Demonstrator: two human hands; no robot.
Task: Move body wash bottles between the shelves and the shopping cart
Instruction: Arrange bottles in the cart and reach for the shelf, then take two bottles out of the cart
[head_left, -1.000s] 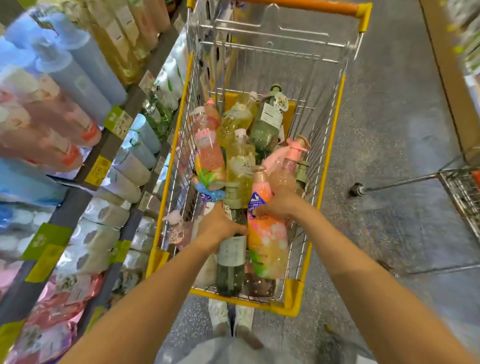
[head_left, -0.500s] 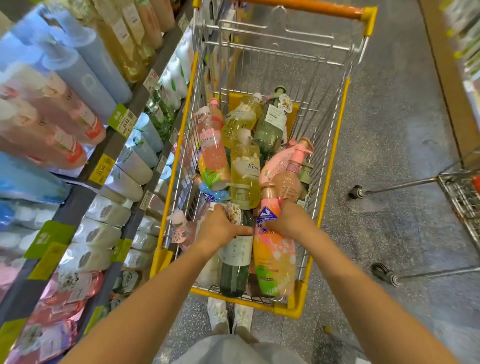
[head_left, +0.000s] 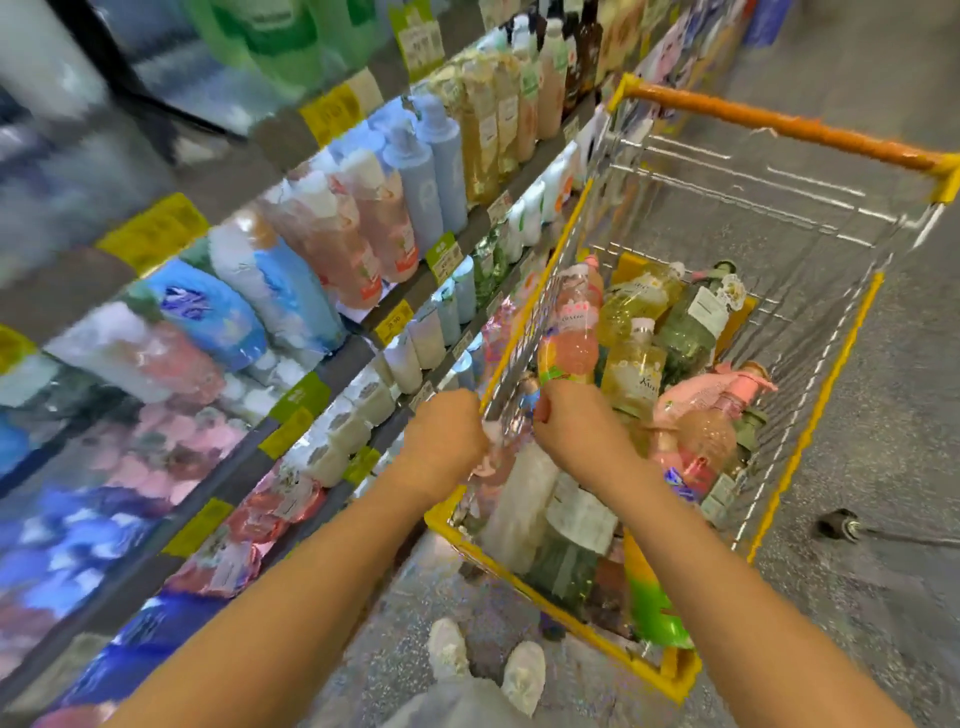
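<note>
Store aisle, shelves of blurred bottles filling frame left. Cart at right holds the body wash bottles. Both hands meet at its near-left rim, centre frame: left hand and right hand curled; what each grips, cannot tell.

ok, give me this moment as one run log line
left hand: curled at shopping cart rim, hold unclear | right hand: inside cart among body wash bottles, grip hidden | shelves: stocked, on person's left | view: blurred

arms: two bare forearms, no sleeves, rising from bottom of frame | wrists: no watch or jewellery visible | feet: white shoes, bottom centre | legs: light grey garment
</note>
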